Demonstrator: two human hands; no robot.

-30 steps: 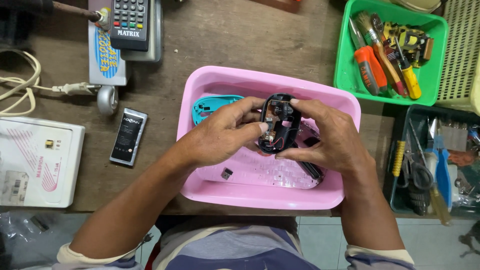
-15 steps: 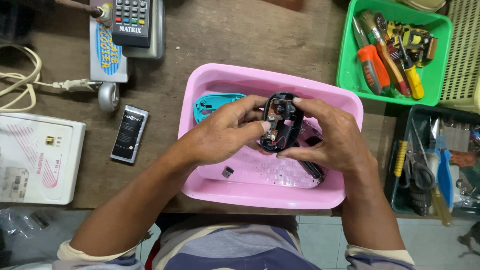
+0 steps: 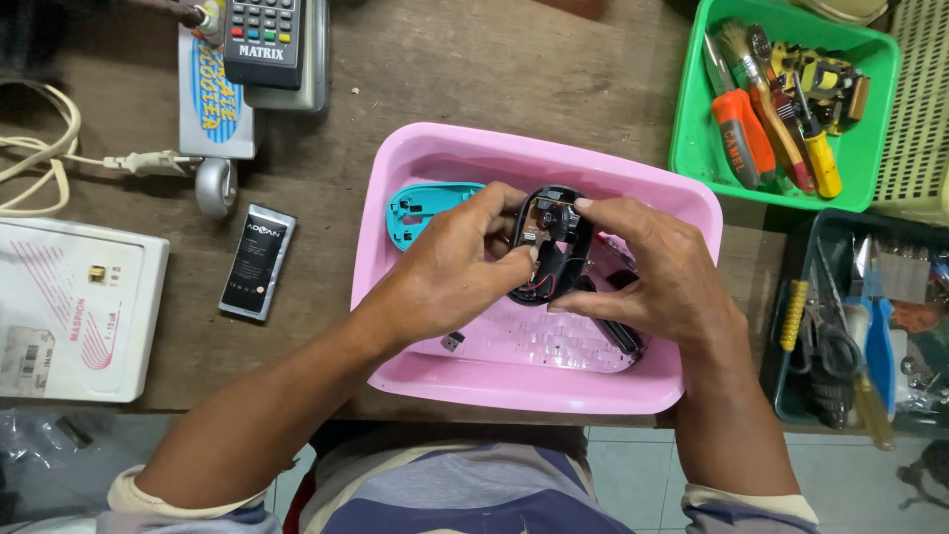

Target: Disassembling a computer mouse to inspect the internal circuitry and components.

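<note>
Both hands meet over a pink plastic tub [image 3: 415, 158] that stands on a brown wooden worktable [image 3: 445, 69]. Between them is the opened black base of a computer mouse [image 3: 550, 247], held upright above the tub, with its inner side turned up toward the camera. A small circuit part and thin red wires are visible inside the shell.

The left hand [image 3: 450, 272] is closed on the left edge of the mouse base, with the thumb and fingertips pressing at its rim. The right hand [image 3: 662, 277] grips the right edge, its index finger reaching over the top end and its thumb under the lower part. So the shell sits exactly between the two grips, pinched from both sides.

In the tub, just left of the left hand, lies a teal mouse cover [image 3: 420, 208]. A clear plastic piece [image 3: 534, 341] lies on the tub bottom below the hands, and a small dark part [image 3: 453, 342] lies near it.

On the table to the left there is a flat black battery [image 3: 257, 262] and a white box [image 3: 74, 307]. To the right stands a green tray of screwdrivers [image 3: 692, 148].
</note>
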